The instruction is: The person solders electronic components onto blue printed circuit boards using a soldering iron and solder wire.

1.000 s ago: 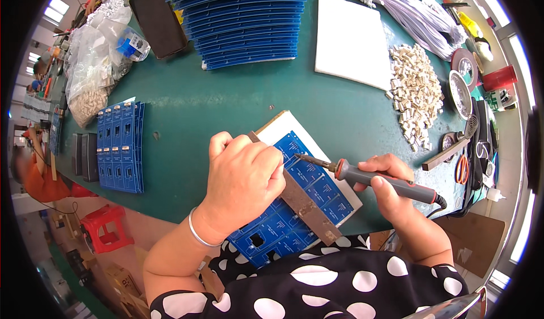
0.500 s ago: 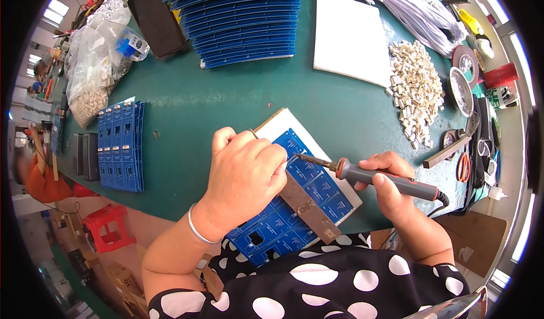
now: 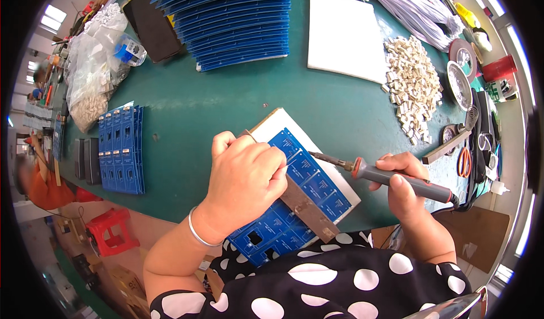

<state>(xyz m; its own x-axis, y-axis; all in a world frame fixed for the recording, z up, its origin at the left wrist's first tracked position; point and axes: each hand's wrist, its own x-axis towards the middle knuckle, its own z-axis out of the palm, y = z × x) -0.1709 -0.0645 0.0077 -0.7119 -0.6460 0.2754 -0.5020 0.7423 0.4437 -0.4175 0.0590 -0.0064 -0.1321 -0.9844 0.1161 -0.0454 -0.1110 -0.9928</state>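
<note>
In my right hand (image 3: 405, 180) is a grey soldering iron (image 3: 391, 177) with a red ring near its tip. The tip points left at the upper right edge of a blue circuit board panel (image 3: 326, 189); whether it touches I cannot tell. My left hand (image 3: 247, 174) is closed over the panel, fingers curled in, and what they pinch is hidden. A thin pale strand shows by its fingertips. Beneath that hand a brown flat bar (image 3: 309, 210) lies slantwise across the panel. The panel rests on a pale board (image 3: 283, 119), tilted at the table's near edge.
A tall stack of blue panels (image 3: 238, 30) stands at the back, with a white foam sheet (image 3: 345, 35) to its right. Small whitish connectors (image 3: 412, 83) lie in a heap. More blue panels (image 3: 120, 149) stand at left, near a plastic bag (image 3: 90, 75). Orange-handled scissors (image 3: 464, 163) lie right.
The soldering iron in my right hand has moved to the right, its tip shifting away from my left fingers toward the panel's edge. My left hand stays nearly in place.
</note>
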